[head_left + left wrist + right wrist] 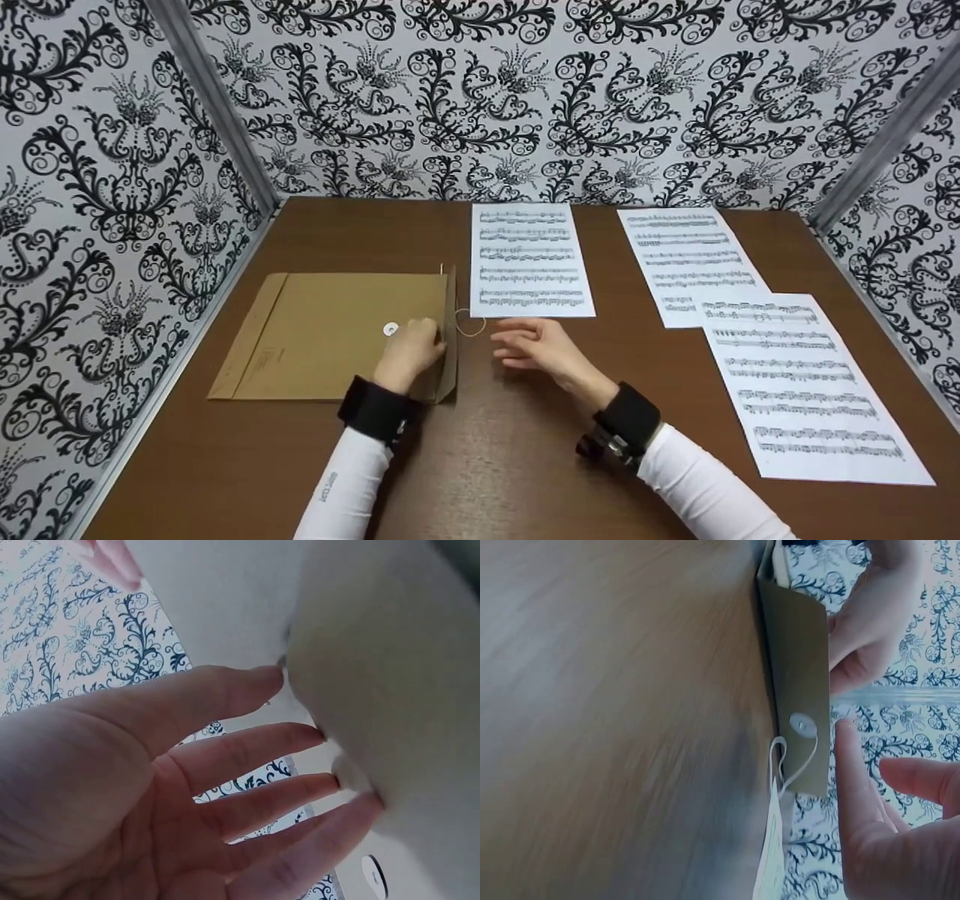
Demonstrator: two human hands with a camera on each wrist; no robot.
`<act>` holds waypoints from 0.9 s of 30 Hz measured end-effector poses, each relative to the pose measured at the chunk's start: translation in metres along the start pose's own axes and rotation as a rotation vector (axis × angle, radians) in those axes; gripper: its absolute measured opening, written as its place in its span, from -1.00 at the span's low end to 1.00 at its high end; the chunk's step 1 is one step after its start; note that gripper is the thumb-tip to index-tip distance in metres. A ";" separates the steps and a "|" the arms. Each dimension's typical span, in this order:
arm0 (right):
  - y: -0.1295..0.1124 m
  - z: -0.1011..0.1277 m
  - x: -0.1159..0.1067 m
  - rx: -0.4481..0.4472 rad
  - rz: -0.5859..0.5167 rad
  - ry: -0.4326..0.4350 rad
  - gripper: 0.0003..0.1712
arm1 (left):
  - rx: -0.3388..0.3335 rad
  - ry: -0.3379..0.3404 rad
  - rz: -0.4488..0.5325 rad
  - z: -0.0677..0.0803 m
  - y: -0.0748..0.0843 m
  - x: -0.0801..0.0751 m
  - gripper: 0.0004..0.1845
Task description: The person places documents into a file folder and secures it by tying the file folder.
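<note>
A brown string-tie envelope [337,322] lies flat on the left side of the table, its narrow flap [799,667] raised along the right edge. My left hand [412,349] is at the flap end; in the left wrist view its extended fingertips [360,817] touch the brown paper. One white button [391,329] sits on the envelope body beside that hand. Another button [803,725] is on the flap, with a thin string [799,769] looping from it. My right hand [544,349] hovers right of the flap, fingers loosely extended, holding nothing.
Beyond the hands lies a sheet of music [529,262]. To the right are two more sheets, a farther one [690,255] and a nearer one [814,390] overlapping its corner. Patterned walls [525,97] enclose the brown table [510,465] at the back and sides.
</note>
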State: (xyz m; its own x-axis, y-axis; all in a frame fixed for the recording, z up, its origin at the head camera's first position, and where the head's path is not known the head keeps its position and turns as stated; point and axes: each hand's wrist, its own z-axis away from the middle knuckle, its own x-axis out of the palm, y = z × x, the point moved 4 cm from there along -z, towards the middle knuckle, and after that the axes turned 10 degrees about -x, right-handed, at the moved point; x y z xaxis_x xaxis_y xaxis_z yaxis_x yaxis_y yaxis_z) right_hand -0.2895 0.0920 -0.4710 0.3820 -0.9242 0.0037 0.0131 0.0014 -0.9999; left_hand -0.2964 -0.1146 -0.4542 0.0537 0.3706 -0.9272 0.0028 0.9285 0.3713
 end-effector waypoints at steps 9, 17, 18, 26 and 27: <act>-0.002 0.006 -0.023 -0.075 0.187 0.029 -0.50 | 0.072 0.173 -0.053 0.009 0.016 -0.007 -0.70; -0.004 0.009 -0.044 -0.201 0.545 0.050 -0.62 | 0.211 0.223 -0.023 0.017 0.045 -0.007 -0.54; -0.004 0.010 -0.046 -0.198 0.577 0.054 -0.63 | 0.246 0.217 -0.026 0.018 0.049 -0.005 -0.53; -0.003 0.017 -0.062 -0.203 0.805 0.048 -0.57 | 0.379 0.149 -0.166 0.020 0.075 0.025 -0.46; -0.002 0.017 -0.064 -0.207 0.834 0.039 -0.56 | 0.371 0.129 -0.194 0.020 0.077 0.028 -0.44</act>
State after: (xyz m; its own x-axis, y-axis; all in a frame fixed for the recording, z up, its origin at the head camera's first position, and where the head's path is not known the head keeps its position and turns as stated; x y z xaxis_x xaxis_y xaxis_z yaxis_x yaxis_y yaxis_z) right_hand -0.2979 0.1579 -0.4687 0.1592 -0.6646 -0.7300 -0.4282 0.6198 -0.6576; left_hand -0.2750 -0.0333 -0.4509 -0.1079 0.2118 -0.9713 0.3605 0.9189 0.1603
